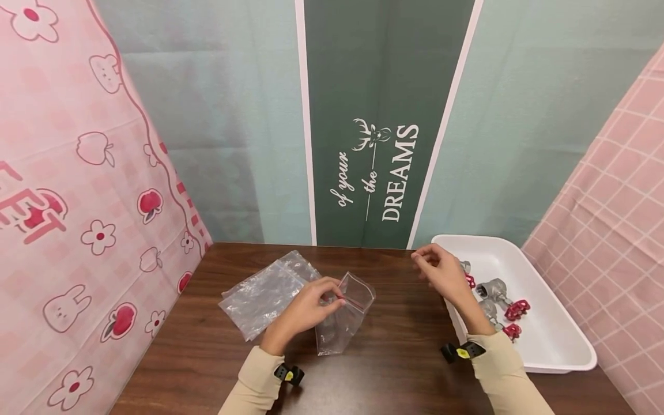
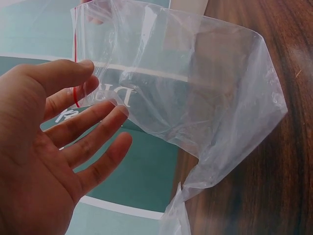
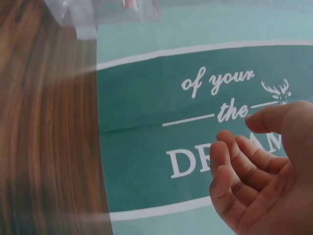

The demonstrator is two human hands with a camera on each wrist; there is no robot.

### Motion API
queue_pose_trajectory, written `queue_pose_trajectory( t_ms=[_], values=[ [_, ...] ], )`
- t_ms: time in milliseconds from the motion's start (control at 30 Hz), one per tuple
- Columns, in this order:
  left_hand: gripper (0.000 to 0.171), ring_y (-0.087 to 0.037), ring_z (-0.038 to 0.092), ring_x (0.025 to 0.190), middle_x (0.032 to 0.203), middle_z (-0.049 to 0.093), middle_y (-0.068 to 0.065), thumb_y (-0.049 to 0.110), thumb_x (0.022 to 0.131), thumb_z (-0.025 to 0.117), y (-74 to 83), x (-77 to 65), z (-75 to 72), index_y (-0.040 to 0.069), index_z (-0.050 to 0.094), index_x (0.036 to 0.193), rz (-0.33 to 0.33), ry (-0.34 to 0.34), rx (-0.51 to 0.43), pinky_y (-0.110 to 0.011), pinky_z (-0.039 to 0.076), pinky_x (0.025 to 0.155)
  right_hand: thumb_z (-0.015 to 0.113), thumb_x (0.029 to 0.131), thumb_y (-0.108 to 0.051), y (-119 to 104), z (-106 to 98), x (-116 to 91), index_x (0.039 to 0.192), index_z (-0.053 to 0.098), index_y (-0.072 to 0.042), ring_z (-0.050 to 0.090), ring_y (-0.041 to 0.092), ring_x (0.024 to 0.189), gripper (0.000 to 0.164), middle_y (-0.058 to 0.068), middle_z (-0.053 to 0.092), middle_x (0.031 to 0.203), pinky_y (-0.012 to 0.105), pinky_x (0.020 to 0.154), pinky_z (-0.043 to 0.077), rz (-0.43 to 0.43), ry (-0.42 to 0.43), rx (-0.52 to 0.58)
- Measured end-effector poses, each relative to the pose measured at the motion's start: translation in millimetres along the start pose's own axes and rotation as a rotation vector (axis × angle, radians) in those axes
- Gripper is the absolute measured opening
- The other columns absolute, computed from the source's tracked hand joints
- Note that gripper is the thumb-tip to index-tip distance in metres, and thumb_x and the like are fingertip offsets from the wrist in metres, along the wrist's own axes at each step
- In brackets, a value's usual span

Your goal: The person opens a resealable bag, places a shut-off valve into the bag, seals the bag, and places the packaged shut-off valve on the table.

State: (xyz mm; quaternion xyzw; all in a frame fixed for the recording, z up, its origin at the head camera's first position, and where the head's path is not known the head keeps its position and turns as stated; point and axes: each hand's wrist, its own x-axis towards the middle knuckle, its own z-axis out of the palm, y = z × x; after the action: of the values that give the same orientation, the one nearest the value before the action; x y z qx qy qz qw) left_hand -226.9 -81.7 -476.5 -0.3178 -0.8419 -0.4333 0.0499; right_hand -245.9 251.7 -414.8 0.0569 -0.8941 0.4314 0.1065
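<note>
My left hand (image 1: 312, 305) pinches a clear zip bag (image 1: 339, 328) between thumb and index finger. In the left wrist view the grip is at the red zip strip (image 2: 75, 49), while the other fingers are spread along the bag's side. The clear film hangs down over the table, creased toward its lower end. My right hand (image 1: 443, 274) is raised by the near-left rim of a white tray (image 1: 550, 317). Its fingers are loosely bent and hold nothing, with a gap between thumb and fingertips in the right wrist view.
Several flat clear bags (image 1: 267, 294) lie overlapping on the brown wooden table (image 1: 399, 369) left of the held bag. In the tray are metal valves (image 1: 493, 289) with red handwheels (image 1: 517, 309). A green cloth (image 1: 384, 69) hangs behind, with pink cloths at both sides.
</note>
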Motion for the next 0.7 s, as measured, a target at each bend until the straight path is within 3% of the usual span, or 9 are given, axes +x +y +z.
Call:
queue_pose_trajectory(
  t_ms=[167,400,533,700],
  values=[
    [0.008,-0.033,0.071,0.101,0.132,0.072,-0.014,0.015,0.099,0.077,-0.7,0.0,-0.7,0.01,0.072,0.095,0.003,0.006,-0.004,-0.045,0.062,0.088,0.066,0.107,-0.033,3.6,-8.0,3.7,0.113,0.068,-0.005,0.065,0.006,0.064,0.029,0.011,0.076,0.09,0.028,0.052,0.055,-0.018,0.003,-0.048],
    [0.008,-0.033,0.071,0.102,0.133,0.072,-0.014,0.015,0.099,0.077,-1.1,-1.8,-1.8,0.01,0.073,0.096,0.006,0.011,-0.002,-0.042,0.062,0.088,0.067,0.106,-0.031,8.9,-18.1,8.5,0.114,0.067,-0.003,0.065,0.006,0.062,0.029,0.011,0.075,0.088,0.027,0.051,0.051,-0.016,0.007,-0.059],
    [0.008,-0.031,0.071,0.102,0.132,0.073,-0.014,0.015,0.099,0.077,-1.0,-2.0,-2.4,0.01,0.073,0.095,0.009,0.016,0.002,-0.04,0.062,0.087,0.067,0.106,-0.032,14.0,-23.4,11.2,0.112,0.065,-0.004,0.06,0.008,0.057,0.029,0.011,0.074,0.086,0.029,0.044,0.048,-0.01,0.013,-0.09],
    [0.008,-0.024,0.071,0.107,0.132,0.073,-0.011,0.016,0.099,0.077,-0.9,-2.6,-3.2,0.012,0.072,0.094,0.001,0.024,0.02,-0.039,0.061,0.088,0.066,0.106,-0.031,18.9,-29.9,13.3,0.112,0.066,-0.002,0.061,0.006,0.06,0.03,0.011,0.074,0.085,0.026,0.053,0.048,-0.031,0.024,-0.15]
  ],
)
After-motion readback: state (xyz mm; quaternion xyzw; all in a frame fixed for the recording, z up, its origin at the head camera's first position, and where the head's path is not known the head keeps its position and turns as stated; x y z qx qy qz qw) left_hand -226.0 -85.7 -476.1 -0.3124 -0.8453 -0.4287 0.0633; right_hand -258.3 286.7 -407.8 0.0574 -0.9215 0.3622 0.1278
